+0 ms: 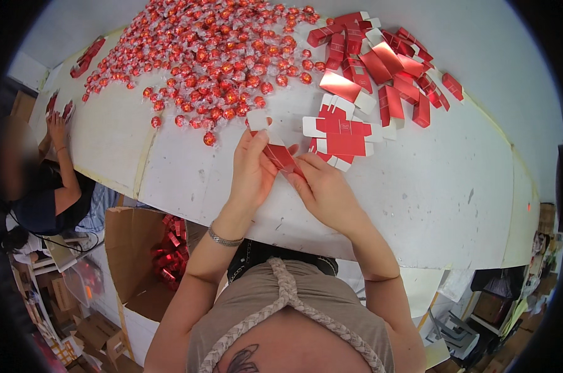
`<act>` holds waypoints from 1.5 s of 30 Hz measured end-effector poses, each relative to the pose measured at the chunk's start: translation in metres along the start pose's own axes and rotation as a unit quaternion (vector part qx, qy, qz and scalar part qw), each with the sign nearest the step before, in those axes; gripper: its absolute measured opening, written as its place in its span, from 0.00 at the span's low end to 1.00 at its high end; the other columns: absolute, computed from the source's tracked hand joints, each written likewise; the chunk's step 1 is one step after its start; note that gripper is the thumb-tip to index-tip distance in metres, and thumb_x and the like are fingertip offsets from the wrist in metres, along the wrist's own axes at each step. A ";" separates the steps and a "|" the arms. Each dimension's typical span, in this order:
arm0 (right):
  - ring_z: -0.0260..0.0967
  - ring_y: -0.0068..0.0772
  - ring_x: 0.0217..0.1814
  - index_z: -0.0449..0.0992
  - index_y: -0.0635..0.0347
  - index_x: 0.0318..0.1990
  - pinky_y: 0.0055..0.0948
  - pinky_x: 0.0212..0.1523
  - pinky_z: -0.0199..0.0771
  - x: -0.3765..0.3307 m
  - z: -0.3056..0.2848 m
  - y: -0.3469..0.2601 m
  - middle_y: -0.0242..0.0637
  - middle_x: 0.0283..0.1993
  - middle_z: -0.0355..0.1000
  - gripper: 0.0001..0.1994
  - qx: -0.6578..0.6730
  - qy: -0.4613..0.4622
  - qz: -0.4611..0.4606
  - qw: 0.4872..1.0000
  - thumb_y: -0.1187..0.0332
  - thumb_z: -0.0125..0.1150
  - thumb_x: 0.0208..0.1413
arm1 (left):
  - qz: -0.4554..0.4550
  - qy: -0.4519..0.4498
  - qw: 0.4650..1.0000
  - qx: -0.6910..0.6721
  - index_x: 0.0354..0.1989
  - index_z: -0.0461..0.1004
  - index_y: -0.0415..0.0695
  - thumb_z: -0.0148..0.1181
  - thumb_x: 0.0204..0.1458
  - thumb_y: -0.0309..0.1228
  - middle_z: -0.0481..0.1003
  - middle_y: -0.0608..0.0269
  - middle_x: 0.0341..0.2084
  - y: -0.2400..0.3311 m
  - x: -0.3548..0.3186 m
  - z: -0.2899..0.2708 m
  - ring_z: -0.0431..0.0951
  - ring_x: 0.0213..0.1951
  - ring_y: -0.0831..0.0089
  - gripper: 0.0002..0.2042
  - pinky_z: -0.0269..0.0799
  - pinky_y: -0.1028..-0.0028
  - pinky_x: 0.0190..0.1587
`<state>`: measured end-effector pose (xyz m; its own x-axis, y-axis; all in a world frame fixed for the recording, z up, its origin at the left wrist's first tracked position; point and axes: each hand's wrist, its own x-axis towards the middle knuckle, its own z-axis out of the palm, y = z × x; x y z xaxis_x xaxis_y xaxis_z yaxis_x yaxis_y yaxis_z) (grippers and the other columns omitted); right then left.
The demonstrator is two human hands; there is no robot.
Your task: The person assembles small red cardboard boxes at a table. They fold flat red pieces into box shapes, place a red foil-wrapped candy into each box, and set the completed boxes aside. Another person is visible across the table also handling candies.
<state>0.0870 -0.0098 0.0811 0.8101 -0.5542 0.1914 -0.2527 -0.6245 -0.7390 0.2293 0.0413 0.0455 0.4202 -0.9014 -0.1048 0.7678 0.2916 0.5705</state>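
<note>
Both my hands hold a small red carton (280, 156) above the near part of the white table. My left hand (253, 165) grips its upper left end, where a white flap (257, 120) stands up. My right hand (322, 186) has its fingers closed on the lower right end. Just beyond my right hand lie flat, unfolded red carton blanks (345, 137) with white flaps. Past my left hand spreads a big heap of red-wrapped candy balls (213, 68) in clear twisted wrappers.
Folded red cartons (409, 87) pile up at the far right of the table (431, 199). A cardboard box (132, 248) with shiny red pieces stands below the table edge at left. Another person's hands (57, 127) work at the table's left end, near more red cartons (87, 57).
</note>
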 end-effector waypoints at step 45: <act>0.68 0.26 0.49 0.77 0.63 0.42 0.23 0.47 0.73 0.002 -0.004 -0.002 0.37 0.45 0.70 0.11 0.430 -0.006 0.078 0.899 0.78 0.62 0.49 | 0.019 -0.073 0.887 0.455 0.54 0.61 0.43 0.66 0.45 0.27 0.64 0.59 0.51 0.031 -0.066 0.001 0.73 0.45 0.71 0.27 0.74 0.76 0.39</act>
<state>0.0871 -0.0119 0.0856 0.8070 -0.5893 0.0388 0.1348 0.1199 -0.9836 0.2251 0.1093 0.0710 0.3188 -0.9478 -0.0017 0.0175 0.0041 0.9998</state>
